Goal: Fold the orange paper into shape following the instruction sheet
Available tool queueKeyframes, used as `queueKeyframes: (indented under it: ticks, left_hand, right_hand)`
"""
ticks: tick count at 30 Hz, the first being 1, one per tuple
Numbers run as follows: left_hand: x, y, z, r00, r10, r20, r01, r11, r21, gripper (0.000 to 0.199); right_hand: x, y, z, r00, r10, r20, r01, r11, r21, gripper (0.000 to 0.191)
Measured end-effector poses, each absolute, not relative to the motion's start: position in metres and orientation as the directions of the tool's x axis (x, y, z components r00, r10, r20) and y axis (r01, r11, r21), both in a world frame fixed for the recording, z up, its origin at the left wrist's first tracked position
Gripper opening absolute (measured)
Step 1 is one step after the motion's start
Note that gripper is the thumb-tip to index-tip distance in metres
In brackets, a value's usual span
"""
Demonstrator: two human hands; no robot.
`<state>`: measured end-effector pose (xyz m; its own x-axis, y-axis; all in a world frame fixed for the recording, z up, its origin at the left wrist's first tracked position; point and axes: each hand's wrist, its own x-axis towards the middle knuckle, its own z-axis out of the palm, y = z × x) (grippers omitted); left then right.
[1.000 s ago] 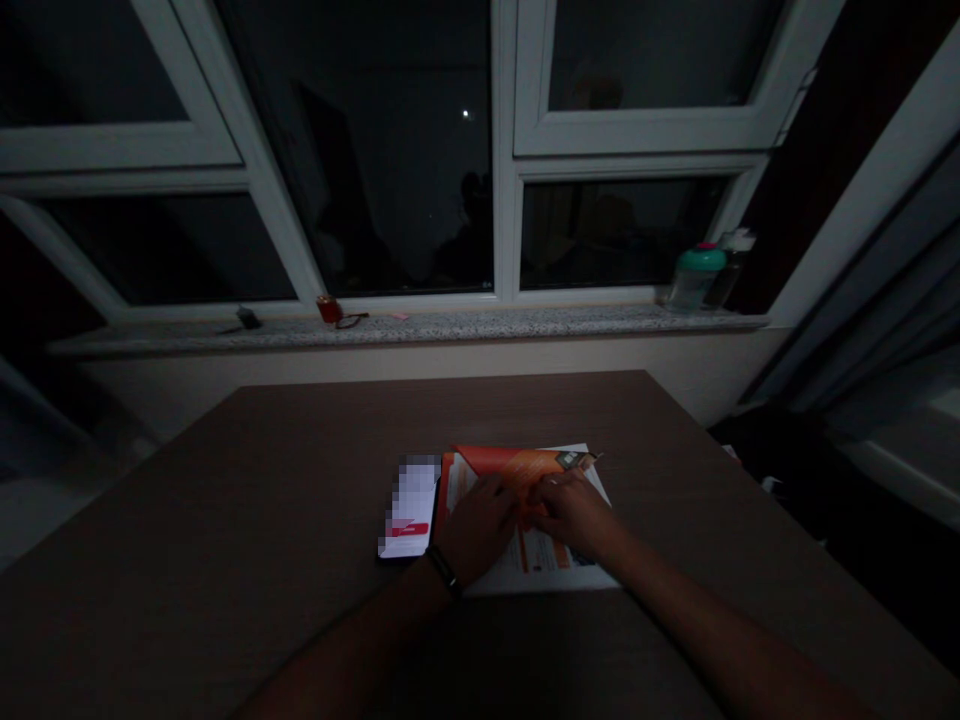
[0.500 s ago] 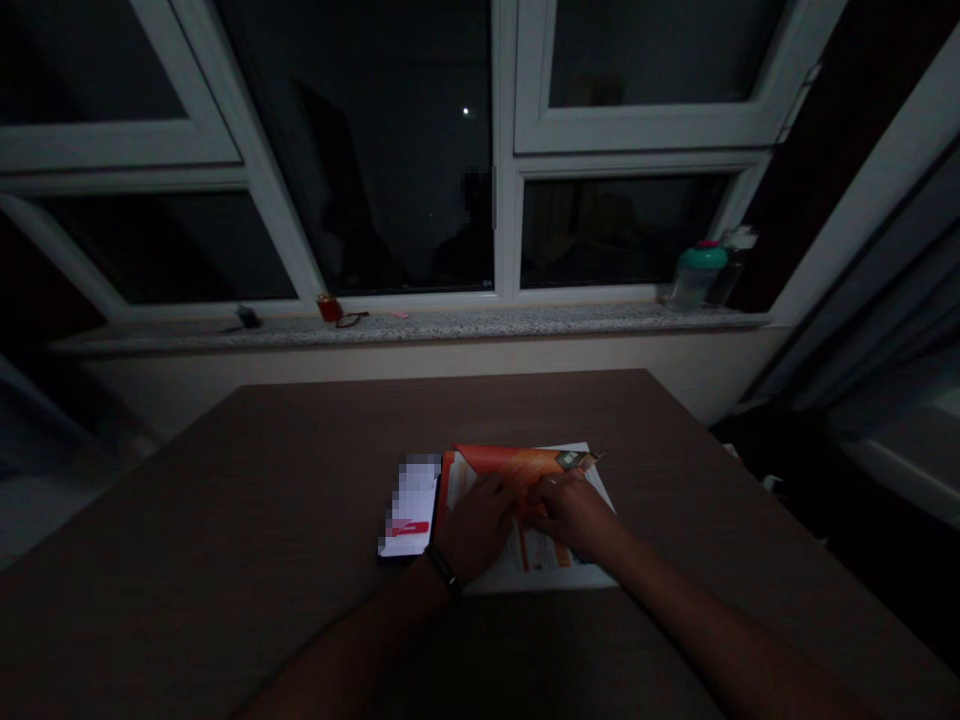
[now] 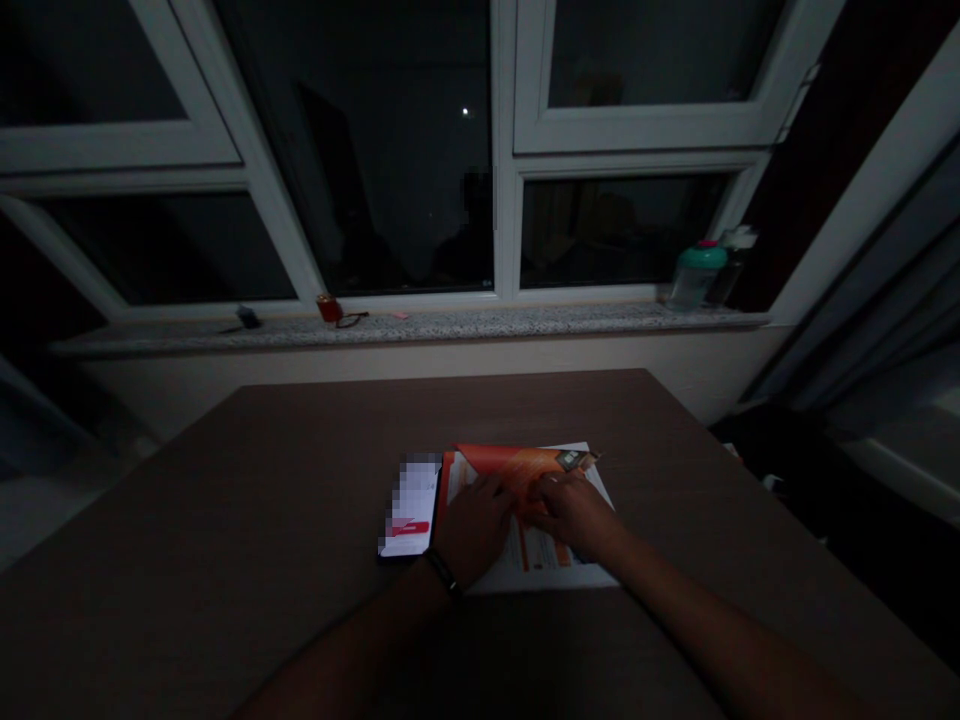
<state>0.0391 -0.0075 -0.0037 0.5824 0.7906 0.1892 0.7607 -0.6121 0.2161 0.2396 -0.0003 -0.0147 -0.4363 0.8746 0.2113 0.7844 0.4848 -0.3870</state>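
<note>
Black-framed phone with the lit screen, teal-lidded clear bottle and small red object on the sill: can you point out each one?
Black-framed phone (image 3: 420,497): head view, on its lit screen.
Teal-lidded clear bottle (image 3: 702,258): head view, on its lid.
Small red object (image 3: 328,309): head view, mid-body.

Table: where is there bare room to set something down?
The table is bare left of the phone, right of the papers and right forearm, and between the papers and the far edge. It is crowded mid-table: the phone lies close beside the papers, with the left hand and right hand over them.
</note>
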Motion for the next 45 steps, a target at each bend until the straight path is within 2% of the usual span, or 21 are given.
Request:
queueKeyframes:
  ticks: [8, 12, 18, 28, 34, 39, 45]
  left_hand:
    - [0.038, -0.003, -0.005, 0.596, 0.792, 0.135, 0.772, -0.611, 0.173, 0.025]
    - [0.038, -0.006, -0.003, 0.606, 0.784, 0.137, 0.759, -0.621, 0.197, 0.029]
    - [0.038, -0.010, -0.005, 0.625, 0.767, 0.147, 0.741, -0.642, 0.197, 0.024]
    - [0.038, -0.010, -0.003, 0.625, 0.759, 0.184, 0.716, -0.651, 0.253, 0.022]
    - [0.036, -0.010, -0.008, 0.624, 0.755, 0.200, 0.711, -0.655, 0.256, 0.036]
    - [0.037, -0.010, -0.003, 0.657, 0.734, 0.169, 0.706, -0.679, 0.203, 0.019]
    - [0.039, -0.013, 0.002, 0.651, 0.742, 0.164, 0.718, -0.671, 0.185, 0.014]
  right_hand:
    - [0.242, 0.002, -0.020, -0.474, 0.857, 0.202, 0.763, 0.514, -0.391, 0.012]
    - [0.245, 0.004, -0.018, -0.525, 0.830, 0.191, 0.735, 0.555, -0.389, 0.009]
    - [0.250, 0.000, -0.011, -0.597, 0.787, 0.159, 0.688, 0.603, -0.403, 0.007]
    - [0.252, -0.004, -0.006, -0.600, 0.773, 0.207, 0.674, 0.628, -0.390, 0.019]
    - [0.252, -0.002, -0.007, -0.600, 0.763, 0.239, 0.664, 0.642, -0.384, 0.019]
    - [0.253, -0.003, -0.006, -0.606, 0.761, 0.232, 0.665, 0.645, -0.376, 0.024]
    - [0.253, -0.003, -0.006, -0.622, 0.756, 0.205, 0.651, 0.645, -0.400, 0.022]
